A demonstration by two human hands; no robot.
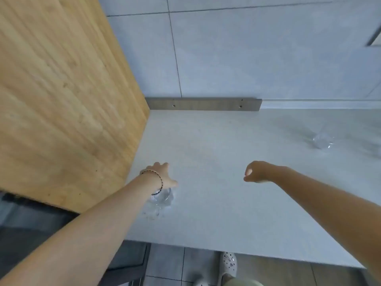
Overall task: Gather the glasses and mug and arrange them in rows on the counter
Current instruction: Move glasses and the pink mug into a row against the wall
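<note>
A clear glass (162,200) stands on the pale grey counter (206,203) near its left front corner, beside the wooden panel. My left hand (159,174), with a thin bracelet on the wrist, comes down on this glass from above and grips its top; the palm hides the rim. My right hand (256,172) hovers over the middle of the counter with its fingers loosely curled and nothing in them. A second clear glass (322,141) stands far to the right, blurred. No mug is in view.
A tall wooden panel (61,100) walls off the counter's left side. A grey strip (204,104) runs along the tiled back wall. The counter's front edge lies just below my arms, and below it are the floor and a shoe (228,265).
</note>
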